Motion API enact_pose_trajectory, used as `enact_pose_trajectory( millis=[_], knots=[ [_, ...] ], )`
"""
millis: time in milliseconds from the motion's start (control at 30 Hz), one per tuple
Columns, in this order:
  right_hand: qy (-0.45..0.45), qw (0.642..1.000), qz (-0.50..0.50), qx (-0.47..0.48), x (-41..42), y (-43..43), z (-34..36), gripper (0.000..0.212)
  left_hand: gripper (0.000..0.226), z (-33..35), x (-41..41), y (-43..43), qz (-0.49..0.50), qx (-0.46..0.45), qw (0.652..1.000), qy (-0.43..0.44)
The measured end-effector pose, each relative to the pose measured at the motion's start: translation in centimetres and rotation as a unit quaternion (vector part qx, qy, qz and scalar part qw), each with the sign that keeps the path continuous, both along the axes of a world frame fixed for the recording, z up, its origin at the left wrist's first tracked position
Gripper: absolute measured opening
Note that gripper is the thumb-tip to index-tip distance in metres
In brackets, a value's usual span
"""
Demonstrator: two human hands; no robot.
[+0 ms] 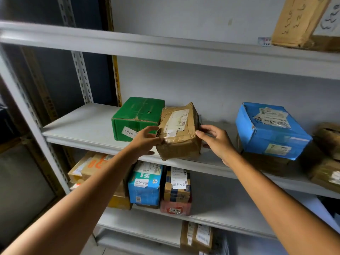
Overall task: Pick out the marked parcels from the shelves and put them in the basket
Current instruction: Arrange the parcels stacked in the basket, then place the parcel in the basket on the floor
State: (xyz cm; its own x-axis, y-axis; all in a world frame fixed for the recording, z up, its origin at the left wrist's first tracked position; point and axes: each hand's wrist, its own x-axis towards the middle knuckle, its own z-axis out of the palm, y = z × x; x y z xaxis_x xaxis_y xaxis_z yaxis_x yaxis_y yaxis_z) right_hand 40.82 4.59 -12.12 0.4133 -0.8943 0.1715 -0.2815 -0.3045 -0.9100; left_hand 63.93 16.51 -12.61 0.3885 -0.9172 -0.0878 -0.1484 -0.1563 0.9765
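Note:
A crumpled brown taped parcel (179,133) with a white label on top sits at the front edge of the middle shelf (82,126). It overhangs the edge slightly. My left hand (145,140) grips its left front corner, thumb on top and fingers curled round the side. At the parcel's right side is my right hand (219,142), its fingers relaxed and the tips touching that edge. A green box (136,116) labelled 0401 stands right behind my left hand. No basket is in view.
A dented blue box (268,129) rests on a flat carton to the right, with brown parcels (329,137) beyond it. The shelf below holds an orange-printed carton (88,166), a teal box (144,186) and a brown box on a red one (174,208). A cardboard box (301,21) stands on the top shelf.

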Motion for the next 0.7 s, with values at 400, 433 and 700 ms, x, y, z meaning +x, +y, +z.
enact_pose_trajectory(
  millis=[400,433,700],
  knots=[
    [0.321,0.936,0.109,-0.097,-8.1,4.7,-6.5,0.054,0.055,-6.0,-6.9,9.2,0.061,0.128,0.918,-0.37],
    [0.34,0.928,0.118,-0.098,-8.8,5.1,-7.3,0.054,0.054,-6.7,-7.8,10.1,0.061,0.147,0.909,-0.385],
    [0.386,0.902,0.17,-0.09,-13.0,7.4,-11.6,0.053,0.053,-11.9,-12.5,14.9,0.043,0.241,0.877,-0.413]
  ],
)
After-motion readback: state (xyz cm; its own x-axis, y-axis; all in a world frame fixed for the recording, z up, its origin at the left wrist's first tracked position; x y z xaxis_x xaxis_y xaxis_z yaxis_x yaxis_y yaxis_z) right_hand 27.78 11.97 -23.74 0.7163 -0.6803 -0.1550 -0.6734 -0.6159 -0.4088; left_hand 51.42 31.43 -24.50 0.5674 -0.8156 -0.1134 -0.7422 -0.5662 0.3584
